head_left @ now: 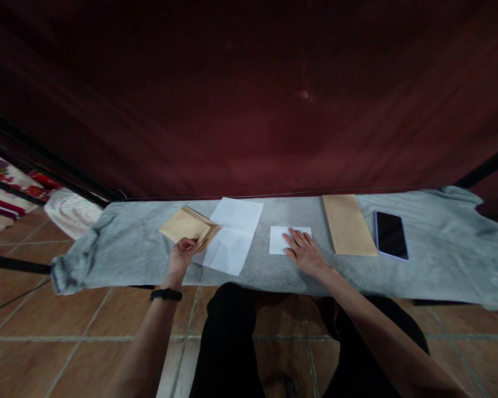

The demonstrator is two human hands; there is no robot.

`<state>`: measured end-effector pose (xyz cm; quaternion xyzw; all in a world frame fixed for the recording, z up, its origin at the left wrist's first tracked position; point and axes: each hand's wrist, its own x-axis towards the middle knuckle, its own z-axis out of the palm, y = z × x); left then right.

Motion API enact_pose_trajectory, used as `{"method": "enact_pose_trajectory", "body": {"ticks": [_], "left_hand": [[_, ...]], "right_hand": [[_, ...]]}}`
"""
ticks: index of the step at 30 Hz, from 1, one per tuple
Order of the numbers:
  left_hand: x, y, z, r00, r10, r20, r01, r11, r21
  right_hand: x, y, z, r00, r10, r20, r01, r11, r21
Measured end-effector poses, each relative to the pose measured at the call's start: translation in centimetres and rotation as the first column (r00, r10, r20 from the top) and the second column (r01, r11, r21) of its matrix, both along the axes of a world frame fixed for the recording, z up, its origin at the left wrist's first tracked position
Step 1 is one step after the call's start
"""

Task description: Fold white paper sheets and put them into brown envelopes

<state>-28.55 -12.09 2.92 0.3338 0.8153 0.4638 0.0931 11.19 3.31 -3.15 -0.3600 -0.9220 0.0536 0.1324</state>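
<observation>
My left hand (184, 251) pinches the near corner of a small stack of brown paper envelopes (185, 223). The stack lies partly over the left side of an unfolded white sheet (237, 235), which shows crease lines. My right hand (305, 251) lies spread with its fingertips on a small white folded paper (277, 241), to the right of the sheet. Farther right, a long brown envelope (349, 225) lies flat, apart from my hand.
A phone (390, 235) with a dark screen and purple edge lies right of the long envelope. Grey cloth (141, 260) covers the narrow bench. A dark red panel (257, 110) rises behind it, with black metal bars at both sides. My knees are below the front edge.
</observation>
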Motion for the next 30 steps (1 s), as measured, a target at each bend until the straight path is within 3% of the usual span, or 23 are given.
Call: {"method": "enact_pose_trajectory", "body": {"ticks": [6,8,11,14,19,23,27,30], "left_hand": [[-0.7,0.3,2.4,0.988,0.139,-0.063,-0.129,0.983,0.133],[0.6,0.2,3.6,0.984,0.127,-0.127,-0.109,0.984,0.139],[3.8,0.3,4.9,0.934,0.044,-0.354,-0.031,0.999,0.042],[7.1,0.8,5.3,0.855,-0.023,-0.518,-0.033,0.995,-0.098],[10.0,1.9,4.0,0.841,-0.188,-0.508,0.071,0.968,-0.241],[11.3,2.3,2.0,0.82,-0.381,-0.427,0.2,0.89,-0.411],[14.3,3.3,0.7,0.788,-0.477,-0.39,0.344,0.865,-0.364],[18.4,5.2,0.2,0.692,-0.629,-0.355,0.514,0.774,-0.369]], "right_hand": [[-0.1,0.0,0.1,1.0,-0.003,-0.004,0.003,1.0,0.006],[-0.1,0.0,0.1,1.0,0.001,-0.005,-0.001,1.0,0.004],[0.0,0.0,0.0,1.0,0.005,-0.014,-0.005,1.0,0.001],[0.0,0.1,-0.1,1.0,0.008,-0.02,-0.008,1.0,-0.002],[0.0,0.1,0.0,1.0,0.007,-0.014,-0.007,1.0,-0.008],[-0.1,0.1,0.2,1.0,-0.003,0.002,0.003,1.0,0.001],[-0.2,-0.1,0.4,1.0,-0.01,0.01,0.01,1.0,-0.001],[-0.2,-0.3,0.5,1.0,-0.007,0.005,0.007,1.0,0.002]]}}
